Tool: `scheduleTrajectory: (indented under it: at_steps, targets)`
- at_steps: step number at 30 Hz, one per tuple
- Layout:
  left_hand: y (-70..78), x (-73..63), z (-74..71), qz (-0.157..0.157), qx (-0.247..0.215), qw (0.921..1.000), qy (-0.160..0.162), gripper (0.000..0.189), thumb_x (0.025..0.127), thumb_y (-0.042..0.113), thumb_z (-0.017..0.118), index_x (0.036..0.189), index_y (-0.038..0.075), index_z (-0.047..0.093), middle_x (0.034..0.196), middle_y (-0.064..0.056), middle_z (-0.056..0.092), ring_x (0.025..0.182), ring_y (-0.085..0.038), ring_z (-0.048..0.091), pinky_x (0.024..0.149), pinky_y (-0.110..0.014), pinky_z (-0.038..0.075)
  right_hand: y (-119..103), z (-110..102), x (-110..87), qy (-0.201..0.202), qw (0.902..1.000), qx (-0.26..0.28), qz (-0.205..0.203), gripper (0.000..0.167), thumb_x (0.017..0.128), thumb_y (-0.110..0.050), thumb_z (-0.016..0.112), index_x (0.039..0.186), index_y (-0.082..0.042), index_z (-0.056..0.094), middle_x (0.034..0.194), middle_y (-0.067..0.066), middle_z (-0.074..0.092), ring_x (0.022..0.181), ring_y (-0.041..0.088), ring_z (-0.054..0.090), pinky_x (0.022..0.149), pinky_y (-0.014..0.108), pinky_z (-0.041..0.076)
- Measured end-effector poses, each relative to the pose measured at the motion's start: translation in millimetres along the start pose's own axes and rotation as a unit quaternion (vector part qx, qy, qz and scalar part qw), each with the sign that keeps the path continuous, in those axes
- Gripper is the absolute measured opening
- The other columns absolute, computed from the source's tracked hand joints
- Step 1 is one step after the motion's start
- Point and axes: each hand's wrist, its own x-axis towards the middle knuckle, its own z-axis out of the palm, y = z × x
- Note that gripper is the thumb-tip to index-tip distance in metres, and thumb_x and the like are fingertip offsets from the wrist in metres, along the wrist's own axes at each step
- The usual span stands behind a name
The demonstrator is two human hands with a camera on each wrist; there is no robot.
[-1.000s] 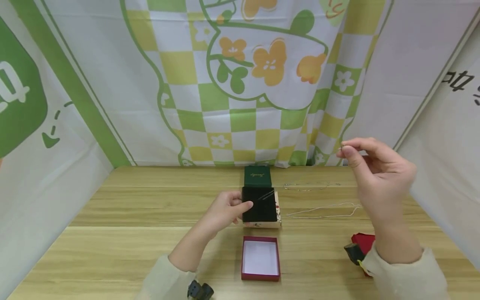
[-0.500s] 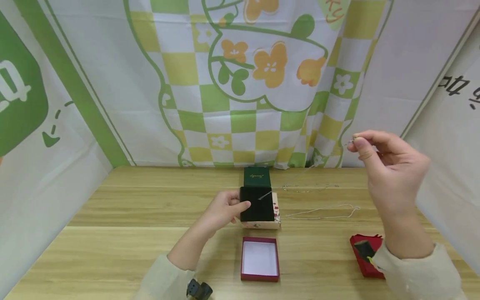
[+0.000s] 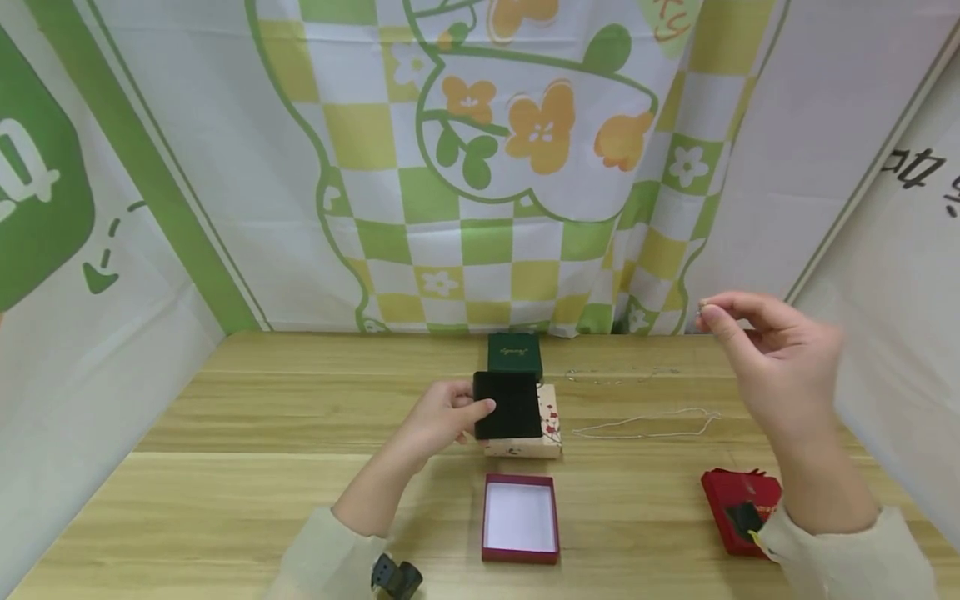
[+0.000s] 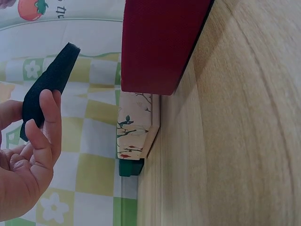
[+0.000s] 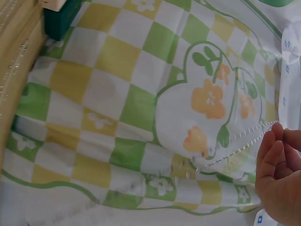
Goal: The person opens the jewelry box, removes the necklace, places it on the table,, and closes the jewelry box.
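Observation:
My left hand (image 3: 441, 418) pinches a thin black velvet jewelry pad (image 3: 513, 407) between thumb and fingers, over a cream floral box (image 3: 551, 421). The left wrist view shows the pad (image 4: 49, 84) edge-on, tilted and raised off the table. My right hand (image 3: 787, 358) is lifted at the right, thumb and fingertips pinching one end of a fine silver necklace. In the right wrist view this necklace (image 5: 230, 154) trails from the fingertips as a doubled, blurred chain. Its far end fades against the patterned curtain.
Behind the floral box is a dark green box (image 3: 515, 357). An open red box (image 3: 521, 556) with a white inside sits in front. Two chains, a bracelet-like one (image 3: 618, 382) and a silver necklace (image 3: 626, 436), lie to the right. A red box (image 3: 723, 508) is near my right sleeve.
The necklace has come off the black pad, where its end lay earlier. My right hand moved right and up, then dropped a little. The pad shifted slightly left.

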Motion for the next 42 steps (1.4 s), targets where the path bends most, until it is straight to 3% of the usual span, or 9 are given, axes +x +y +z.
scheduleTrajectory:
  at_steps: [7, 12, 16, 21, 24, 30, 37, 42]
  targets:
    - [1.8, -0.7, 0.8, -0.001, 0.005, 1.0000, 0.001, 0.024, 0.096, 0.016, 0.063, 0.109, -0.004, 0.065, 0.080, -0.006, 0.074, 0.062, -0.010, 0.061, 0.061, -0.027, 0.047, 7.4, -11.6, -16.8, -0.015, 0.9956, -0.074, 0.056, 0.006, 0.084, 0.015, 0.067, 0.090, 0.016, 0.068, 0.080, -0.004, 0.074, 0.071, 0.005, 0.069, 0.070, 0.011, 0.054]
    - [-0.2, -0.6, 1.4, 0.006, 0.000, 1.0000, -0.008, 0.025, 0.096, 0.016, 0.063, 0.110, -0.004, 0.065, 0.075, -0.001, 0.072, 0.062, -0.010, 0.062, 0.061, -0.027, 0.046, 13.0, -10.0, -28.0, -0.033, 0.9788, -0.184, 0.084, 0.008, 0.085, 0.011, 0.069, 0.091, 0.008, 0.072, 0.078, -0.014, 0.072, 0.066, -0.001, 0.067, 0.058, 0.009, 0.046]
    - [-2.3, -0.1, 1.5, 0.009, -0.001, 0.9999, -0.013, 0.026, 0.096, 0.017, 0.063, 0.111, -0.004, 0.064, 0.076, -0.002, 0.072, 0.063, -0.010, 0.063, 0.061, -0.027, 0.046, 14.9, -4.6, -38.3, -0.071, 0.9670, -0.231, 0.082, 0.006, 0.086, 0.004, 0.073, 0.092, 0.006, 0.072, 0.078, -0.013, 0.071, 0.064, -0.005, 0.067, 0.054, 0.011, 0.043]
    - [-4.4, 0.6, 2.1, -0.002, 0.009, 0.9998, -0.015, 0.022, 0.096, 0.018, 0.063, 0.106, -0.002, 0.065, 0.068, 0.002, 0.069, 0.066, -0.017, 0.067, 0.063, -0.027, 0.047, 6.7, 5.3, -45.6, -0.128, 0.9596, -0.241, 0.067, 0.008, 0.085, 0.004, 0.074, 0.092, 0.000, 0.073, 0.080, -0.010, 0.071, 0.068, -0.005, 0.067, 0.062, 0.009, 0.049]
    - [-5.3, 1.4, 2.8, -0.006, 0.012, 0.9998, -0.017, 0.021, 0.096, 0.018, 0.063, 0.105, -0.001, 0.065, 0.066, 0.002, 0.068, 0.068, -0.020, 0.068, 0.064, -0.027, 0.047, 0.7, 9.6, -47.3, -0.148, 0.9634, -0.221, 0.037, 0.016, 0.081, 0.013, 0.072, 0.091, 0.000, 0.073, 0.082, -0.011, 0.071, 0.071, -0.003, 0.068, 0.067, 0.010, 0.053]
    - [-7.7, 3.3, 3.4, -0.009, 0.021, 0.9996, -0.015, 0.019, 0.096, 0.017, 0.063, 0.099, -0.002, 0.064, 0.062, 0.005, 0.060, 0.062, -0.012, 0.059, 0.063, -0.026, 0.048, -6.9, 10.2, -49.6, -0.159, 0.9723, -0.172, 0.007, 0.024, 0.077, 0.022, 0.069, 0.090, 0.002, 0.072, 0.084, -0.009, 0.072, 0.071, 0.001, 0.069, 0.068, 0.011, 0.053]
    - [-9.6, 4.3, 5.3, -0.014, 0.028, 0.9991, -0.029, 0.019, 0.096, 0.019, 0.063, 0.094, 0.000, 0.062, 0.056, 0.004, 0.045, 0.062, -0.011, 0.052, 0.063, -0.025, 0.048, -20.7, -7.6, -57.9, -0.162, 0.9745, -0.155, 0.014, 0.028, 0.075, 0.025, 0.068, 0.090, 0.002, 0.072, 0.083, -0.010, 0.072, 0.068, 0.000, 0.068, 0.057, 0.011, 0.049]
    - [-8.0, 5.1, 6.5, -0.011, 0.024, 0.9992, -0.031, 0.019, 0.096, 0.018, 0.063, 0.090, 0.000, 0.061, 0.055, 0.005, 0.042, 0.061, -0.012, 0.050, 0.064, -0.027, 0.048, -28.4, -27.6, -64.5, -0.176, 0.9641, -0.197, 0.027, 0.030, 0.074, 0.026, 0.068, 0.089, 0.000, 0.070, 0.080, -0.012, 0.070, 0.064, -0.001, 0.065, 0.051, 0.014, 0.047]
